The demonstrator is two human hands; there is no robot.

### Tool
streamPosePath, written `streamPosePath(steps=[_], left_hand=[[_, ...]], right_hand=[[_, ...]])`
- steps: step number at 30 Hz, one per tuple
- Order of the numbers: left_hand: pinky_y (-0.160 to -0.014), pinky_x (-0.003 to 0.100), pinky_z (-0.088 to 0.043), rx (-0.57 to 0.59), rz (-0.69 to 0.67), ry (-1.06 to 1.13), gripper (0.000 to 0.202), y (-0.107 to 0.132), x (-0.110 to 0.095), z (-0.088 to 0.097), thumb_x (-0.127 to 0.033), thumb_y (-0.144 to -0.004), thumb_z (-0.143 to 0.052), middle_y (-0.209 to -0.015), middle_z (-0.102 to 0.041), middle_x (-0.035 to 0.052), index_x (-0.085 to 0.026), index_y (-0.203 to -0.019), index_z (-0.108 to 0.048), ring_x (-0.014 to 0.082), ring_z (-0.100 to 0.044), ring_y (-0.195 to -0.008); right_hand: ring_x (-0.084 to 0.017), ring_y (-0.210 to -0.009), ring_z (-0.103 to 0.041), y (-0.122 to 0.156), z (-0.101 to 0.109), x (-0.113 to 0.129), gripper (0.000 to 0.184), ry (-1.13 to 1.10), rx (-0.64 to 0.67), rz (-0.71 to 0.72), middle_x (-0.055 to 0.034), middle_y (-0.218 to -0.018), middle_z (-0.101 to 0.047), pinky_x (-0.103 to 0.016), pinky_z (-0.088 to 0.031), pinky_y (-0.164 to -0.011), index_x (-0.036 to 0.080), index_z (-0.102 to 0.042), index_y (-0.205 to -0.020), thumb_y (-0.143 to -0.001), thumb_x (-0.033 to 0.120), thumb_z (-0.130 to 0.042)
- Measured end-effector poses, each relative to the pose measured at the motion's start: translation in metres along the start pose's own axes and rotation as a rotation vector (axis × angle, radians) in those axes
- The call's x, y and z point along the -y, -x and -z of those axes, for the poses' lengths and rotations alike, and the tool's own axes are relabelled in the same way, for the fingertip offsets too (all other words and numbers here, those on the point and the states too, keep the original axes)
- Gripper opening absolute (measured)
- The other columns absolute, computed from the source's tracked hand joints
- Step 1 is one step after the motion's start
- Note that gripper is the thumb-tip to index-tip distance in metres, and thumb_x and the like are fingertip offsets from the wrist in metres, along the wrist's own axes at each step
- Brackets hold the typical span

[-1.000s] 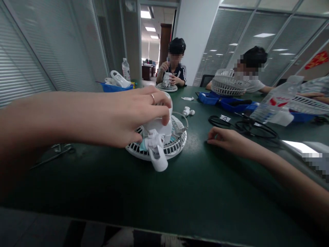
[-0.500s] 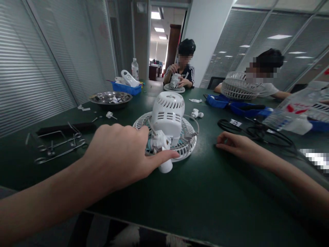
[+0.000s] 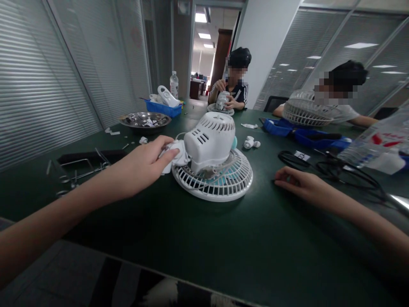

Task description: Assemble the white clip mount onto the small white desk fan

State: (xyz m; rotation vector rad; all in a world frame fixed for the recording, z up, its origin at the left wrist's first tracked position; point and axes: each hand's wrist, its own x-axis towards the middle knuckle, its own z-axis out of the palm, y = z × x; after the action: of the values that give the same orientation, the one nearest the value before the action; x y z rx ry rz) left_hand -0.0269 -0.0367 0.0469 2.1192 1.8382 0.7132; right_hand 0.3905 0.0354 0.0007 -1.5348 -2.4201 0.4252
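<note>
A white electric fan [image 3: 209,143] lies face down on the table, its slotted motor housing upward and its round grille [image 3: 220,187] flat on the tabletop. Light blue blade parts show through the bars, and a grey cord runs over the grille. At the left of the housing, my left hand [image 3: 150,164] grips the fan's white neck joint [image 3: 180,154], thumb on top; the hand partly covers the joint. My right hand [image 3: 292,179] rests on the table right of the fan, fingers curled loosely and nothing visible in them.
Left are metal hex keys [image 3: 84,170], a steel bowl [image 3: 145,120] of small parts and a blue bin [image 3: 163,108]. A white fitting [image 3: 251,143] lies beyond the fan. Black cable [image 3: 338,168] and blue trays [image 3: 277,127] are right. Two people sit across, one handling another fan [image 3: 223,102].
The fan has turned on its grille, so its neck joint swung from the near side to the left. My left hand moved leftward and away from me with it. My right hand stays resting.
</note>
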Motion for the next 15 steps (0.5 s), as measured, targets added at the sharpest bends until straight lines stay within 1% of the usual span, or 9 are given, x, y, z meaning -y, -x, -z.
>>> streamPosePath(steps=[2,4,7,9,10,12,13,15], left_hand=[[-0.096,0.040,-0.044,0.003,-0.008,0.137,0.054,-0.004,0.009,-0.004,-0.056,-0.093,-0.035,-0.125,-0.062,0.0086,-0.020,-0.132,-0.047,0.0298,-0.058,-0.112],[-0.104,0.041,-0.039,0.015,-0.024,0.255,0.055,-0.007,0.016,-0.008,-0.053,-0.093,-0.038,-0.135,-0.055,0.0092,-0.020,-0.137,-0.043,0.0293,-0.051,-0.123],[-0.110,0.040,-0.035,0.032,-0.057,0.366,0.059,-0.008,0.021,-0.010,-0.050,-0.093,-0.040,-0.149,-0.042,0.0097,-0.019,-0.144,-0.036,0.0289,-0.043,-0.132],[-0.112,0.040,-0.032,0.025,-0.075,0.368,0.060,-0.008,0.019,-0.011,-0.047,-0.094,-0.039,-0.152,-0.037,0.0102,-0.018,-0.146,-0.034,0.0290,-0.040,-0.135],[-0.113,0.042,-0.030,0.016,-0.082,0.350,0.058,-0.008,0.018,-0.012,-0.045,-0.095,-0.038,-0.152,-0.037,0.0107,-0.018,-0.146,-0.034,0.0294,-0.039,-0.135],[-0.112,0.045,-0.030,-0.015,-0.097,0.299,0.055,-0.009,0.015,-0.013,-0.043,-0.095,-0.037,-0.147,-0.042,0.0120,-0.017,-0.143,-0.036,0.0303,-0.042,-0.132],[-0.110,0.047,-0.032,-0.033,-0.106,0.275,0.053,-0.010,0.014,-0.013,-0.042,-0.095,-0.036,-0.144,-0.046,0.0126,-0.017,-0.142,-0.038,0.0307,-0.046,-0.127],[-0.101,0.048,-0.041,-0.048,-0.113,0.239,0.049,-0.013,0.012,-0.014,-0.039,-0.094,-0.037,-0.133,-0.055,0.0123,-0.018,-0.137,-0.042,0.0301,-0.055,-0.113]], right_hand=[[-0.022,-0.063,-0.061,-0.001,-0.001,0.001,0.023,-0.001,-0.001,-0.001,-0.0078,-0.079,-0.066,-0.035,-0.049,-0.056,0.026,-0.062,-0.095,-0.089,0.047,-0.053],[-0.022,-0.062,-0.061,-0.002,-0.002,0.001,0.024,-0.001,0.003,-0.001,-0.0083,-0.080,-0.067,-0.035,-0.050,-0.055,0.026,-0.062,-0.095,-0.089,0.048,-0.052],[-0.023,-0.063,-0.062,-0.003,-0.004,-0.001,0.024,0.013,0.010,-0.004,-0.0093,-0.081,-0.067,-0.036,-0.050,-0.056,0.027,-0.061,-0.094,-0.089,0.049,-0.051],[-0.023,-0.064,-0.062,-0.003,-0.004,0.000,0.025,0.043,0.013,-0.011,-0.0097,-0.082,-0.067,-0.036,-0.051,-0.057,0.028,-0.061,-0.093,-0.089,0.050,-0.050],[-0.023,-0.066,-0.063,-0.003,-0.003,0.002,0.027,0.064,0.009,-0.016,-0.0099,-0.084,-0.068,-0.036,-0.051,-0.058,0.028,-0.061,-0.094,-0.090,0.051,-0.049],[-0.025,-0.071,-0.065,-0.004,-0.001,0.009,0.033,0.118,-0.019,-0.034,-0.0102,-0.087,-0.068,-0.037,-0.052,-0.063,0.026,-0.061,-0.095,-0.091,0.054,-0.045],[-0.026,-0.075,-0.065,-0.006,0.001,0.013,0.036,0.151,-0.045,-0.047,-0.0106,-0.089,-0.068,-0.039,-0.052,-0.065,0.025,-0.061,-0.096,-0.092,0.055,-0.043],[-0.029,-0.077,-0.064,-0.016,0.006,0.019,0.041,0.231,-0.109,-0.072,-0.0117,-0.090,-0.066,-0.044,-0.050,-0.068,0.022,-0.061,-0.096,-0.092,0.057,-0.040]])
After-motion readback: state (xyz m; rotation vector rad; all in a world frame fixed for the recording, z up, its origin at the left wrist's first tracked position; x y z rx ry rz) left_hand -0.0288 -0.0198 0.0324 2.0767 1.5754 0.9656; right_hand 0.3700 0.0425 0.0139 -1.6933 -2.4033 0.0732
